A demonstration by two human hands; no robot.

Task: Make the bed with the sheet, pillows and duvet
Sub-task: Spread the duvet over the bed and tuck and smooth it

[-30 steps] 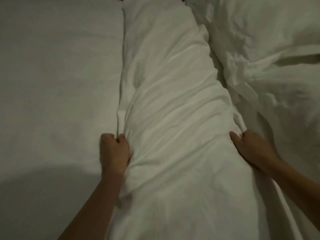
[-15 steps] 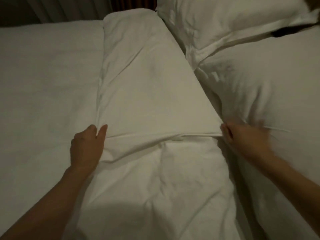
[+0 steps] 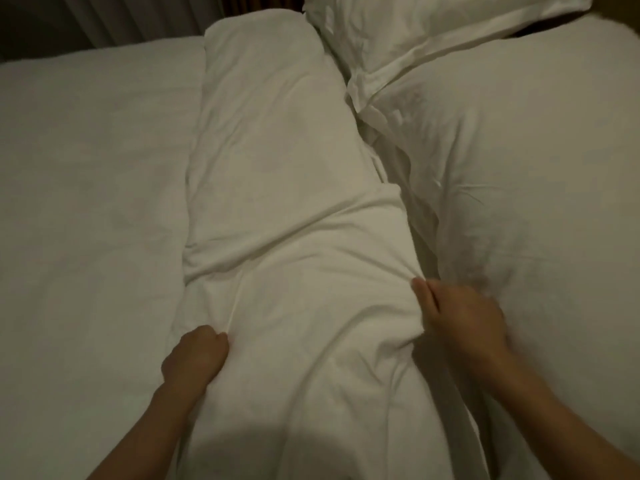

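A long folded band of white duvet (image 3: 294, 209) runs up the middle of the bed, from the person's body at the near edge to the far edge by the curtain (image 3: 138, 19). It lies on the flat white sheet (image 3: 90, 188), which stretches away smooth on the left side. On the right, just beside the duvet, a big plump pillow (image 3: 526, 174) sits against the fold, and a second pillow (image 3: 426, 26) lies beyond it at the top, its flat hem overlapping the near one.

Both hands are at the near part of the duvet, one on each side edge, with the fabric bunched and creased between them. No label, tag or writing shows anywhere on the bedding; it is all plain white.

The left hand (image 3: 195, 355) is closed into a fist at the left edge, knuckles up, with a pinch of the duvet cloth gathered at its fingers; a tight crease runs from that spot up the cover. The right hand (image 3: 460, 320) sits a little further up on the right edge, in the gap between the duvet and the near pillow. Its fingers (image 3: 424, 292) lie close together and point away from the person, pressed against the duvet's side, with the cloth puckered at their tips. It is blurred, so I cannot tell whether it is actually gripping the cloth or only pushing on it.
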